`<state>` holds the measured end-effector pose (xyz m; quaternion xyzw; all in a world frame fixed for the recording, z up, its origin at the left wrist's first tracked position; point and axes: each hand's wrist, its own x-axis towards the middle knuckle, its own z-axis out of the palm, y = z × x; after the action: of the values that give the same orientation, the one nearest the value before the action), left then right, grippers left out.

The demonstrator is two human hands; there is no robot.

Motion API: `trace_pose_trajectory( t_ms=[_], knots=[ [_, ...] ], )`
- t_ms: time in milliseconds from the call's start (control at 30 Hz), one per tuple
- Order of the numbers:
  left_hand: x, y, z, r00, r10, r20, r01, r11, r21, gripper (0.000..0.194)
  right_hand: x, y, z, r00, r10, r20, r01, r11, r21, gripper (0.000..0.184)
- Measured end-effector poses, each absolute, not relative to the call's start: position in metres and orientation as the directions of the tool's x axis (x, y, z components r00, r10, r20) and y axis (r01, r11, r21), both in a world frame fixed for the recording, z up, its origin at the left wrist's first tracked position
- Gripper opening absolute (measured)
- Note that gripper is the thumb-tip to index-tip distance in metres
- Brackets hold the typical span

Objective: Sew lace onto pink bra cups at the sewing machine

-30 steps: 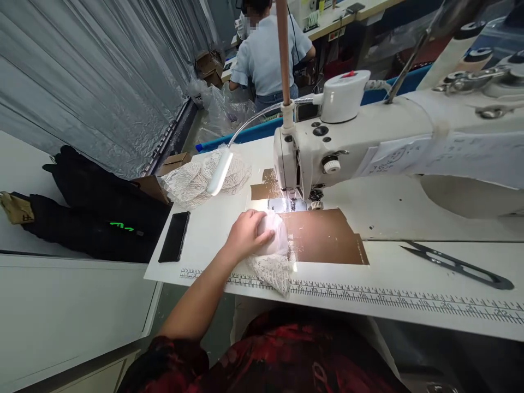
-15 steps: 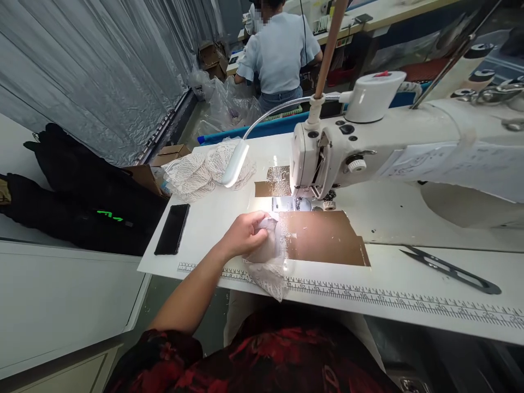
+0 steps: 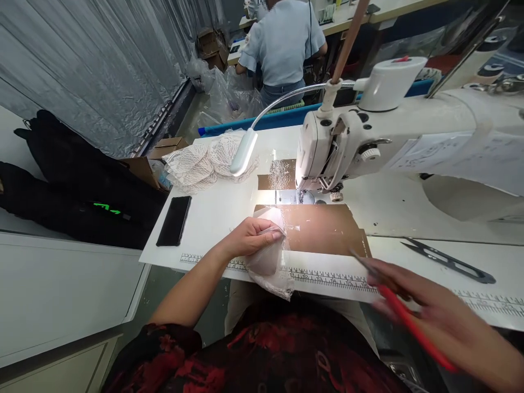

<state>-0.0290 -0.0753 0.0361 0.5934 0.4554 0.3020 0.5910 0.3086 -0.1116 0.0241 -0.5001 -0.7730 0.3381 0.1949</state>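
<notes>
My left hand (image 3: 256, 237) pinches a sheer white fabric piece with a lace edge (image 3: 268, 265) between thumb and fingers. The fabric's lower end hangs over the front edge of the sewing table, across the printed ruler (image 3: 327, 281). At the right, my right hand (image 3: 438, 316) is wrapped round red-handled scissors (image 3: 403, 316), blurred by motion. Their tip points left, over the brown cardboard sheet (image 3: 323, 229). Behind my left hand stands the white sewing machine (image 3: 319, 147), its needle area lit and apart from the fabric.
Thread snips (image 3: 450, 262) lie on the table at the right. A black phone (image 3: 174, 221) and a pile of white lace pieces (image 3: 204, 164) are on the left. A lamp (image 3: 244, 153) hangs over the table. A person in light blue (image 3: 282, 49) sits beyond.
My right hand has come into view from the right with the red-handled scissors. My left hand still grips the fabric, now slightly turned and nearer the cardboard. The whole view has shifted a little.
</notes>
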Motion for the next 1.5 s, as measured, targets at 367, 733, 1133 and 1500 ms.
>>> trace_pose_trajectory(
  t_ms=[367,733,1133,1500],
  knots=[
    [-0.030,-0.092,0.031,0.343,0.931,-0.124,0.063,0.110,0.992,0.038,0.209,-0.077,0.051,-0.690,0.715,-0.113,0.512,0.372,-0.775,0.046],
    [-0.025,-0.095,0.033,0.335,0.931,-0.143,-0.012,0.156,0.988,0.035,0.203,-0.077,0.048,-0.722,0.691,-0.037,0.440,0.416,-0.796,0.030],
    [-0.024,-0.093,0.039,0.339,0.929,-0.146,0.167,0.093,0.982,0.040,0.216,-0.079,0.030,-0.647,0.760,0.064,0.496,0.483,-0.721,0.028],
    [-0.026,-0.054,0.021,0.036,0.995,-0.092,0.846,0.019,0.533,0.026,0.229,-0.075,0.027,-0.520,0.852,0.066,0.586,0.412,-0.698,0.038]
  ],
)
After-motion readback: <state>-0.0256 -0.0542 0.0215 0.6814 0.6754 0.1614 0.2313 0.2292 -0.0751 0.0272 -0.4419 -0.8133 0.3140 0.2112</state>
